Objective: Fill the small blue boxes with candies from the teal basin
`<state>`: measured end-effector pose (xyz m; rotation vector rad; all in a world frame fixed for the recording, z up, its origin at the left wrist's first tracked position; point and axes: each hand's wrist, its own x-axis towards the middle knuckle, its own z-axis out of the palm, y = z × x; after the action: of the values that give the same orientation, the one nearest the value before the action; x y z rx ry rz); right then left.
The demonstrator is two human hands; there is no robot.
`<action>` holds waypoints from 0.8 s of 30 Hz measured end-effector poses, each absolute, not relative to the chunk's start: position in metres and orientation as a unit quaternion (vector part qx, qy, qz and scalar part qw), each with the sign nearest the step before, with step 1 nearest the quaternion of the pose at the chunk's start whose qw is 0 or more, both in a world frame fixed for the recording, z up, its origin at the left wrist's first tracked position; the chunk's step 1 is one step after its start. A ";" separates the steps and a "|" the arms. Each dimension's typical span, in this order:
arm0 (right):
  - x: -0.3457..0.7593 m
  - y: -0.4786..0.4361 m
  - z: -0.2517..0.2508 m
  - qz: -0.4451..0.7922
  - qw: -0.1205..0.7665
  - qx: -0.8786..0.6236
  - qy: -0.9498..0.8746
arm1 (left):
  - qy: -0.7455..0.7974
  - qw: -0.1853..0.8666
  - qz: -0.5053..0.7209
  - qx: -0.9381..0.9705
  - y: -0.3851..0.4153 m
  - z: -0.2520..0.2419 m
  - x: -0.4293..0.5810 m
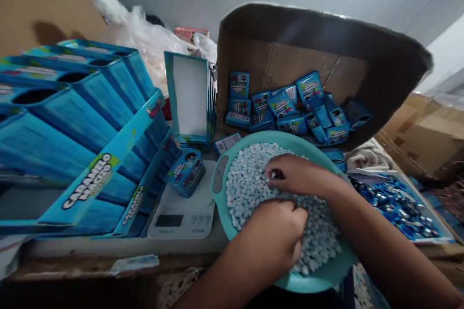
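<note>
A turquoise basin (222,212) full of small pale candies (250,174) stands in front of me. My left hand (281,227) is over the near part of the candies, its fingers curled into a fist; what lies inside is hidden. Just beyond it, my right hand (290,173) reaches in from the right. Its thumb and fingers are bent together among the candies, with a pale candy showing between them. On a white kitchen scale (183,224) left of the basin sits a small blue candy box (186,172), tilted; the scale's display is dark.
Large blue display boxes (90,183) fill the left side. Flat blue-edged cartons (190,96) stand behind the scale. An open cardboard box (322,34) holds several small blue boxes (282,105). At right lies a tray (435,231) of shiny blue wrapped pieces.
</note>
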<state>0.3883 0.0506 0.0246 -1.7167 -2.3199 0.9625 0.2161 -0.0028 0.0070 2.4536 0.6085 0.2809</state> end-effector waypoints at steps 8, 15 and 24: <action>0.395 0.054 0.027 0.290 0.160 -0.579 -0.745 | 0.265 0.292 0.113 0.912 -0.002 0.014 0.219; 0.400 0.062 0.021 0.272 0.166 -0.554 -0.769 | 0.267 0.303 0.121 0.907 0.005 0.009 0.221; 0.389 0.039 0.007 0.209 0.122 -0.570 -0.785 | 0.290 0.249 0.180 0.907 0.002 0.005 0.213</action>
<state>0.3888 0.0390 0.0069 -1.6633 -2.2914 0.6110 0.2128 0.0019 0.0050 2.4701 0.7909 0.4891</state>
